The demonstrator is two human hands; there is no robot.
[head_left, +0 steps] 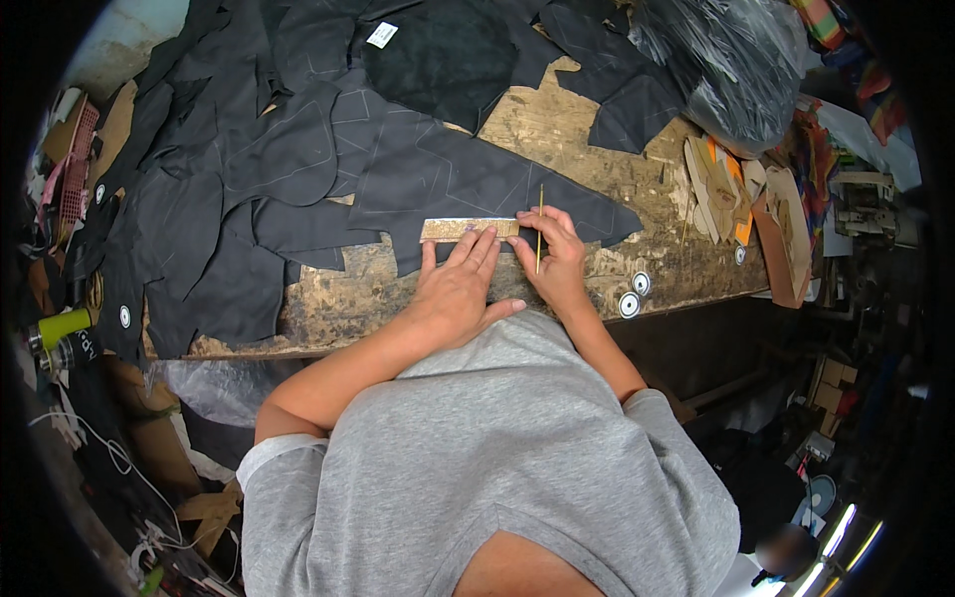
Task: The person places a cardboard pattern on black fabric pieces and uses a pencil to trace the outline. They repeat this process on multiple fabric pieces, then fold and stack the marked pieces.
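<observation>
My left hand [454, 294] lies flat, fingers spread, pressing on a narrow rectangular tan template [443, 230]. The template rests along the lower edge of a dark grey piece of leather [438, 179] that bears thin light outlines. My right hand [559, 261] pinches a thin gold-coloured pen [540, 221], held upright on the picture beside the template's right end. Its fingers are close to that end; whether they touch it, I cannot tell. Where the pen's tip meets the leather is too small to make out.
More dark leather pieces [179, 229] cover the left and back of the worn wooden table [537, 114]. At the right stand cardboard patterns [711, 184], an open box [783, 239] and a black plastic bag [731, 70]. Round black-and-white markers [630, 304] sit by the front edge.
</observation>
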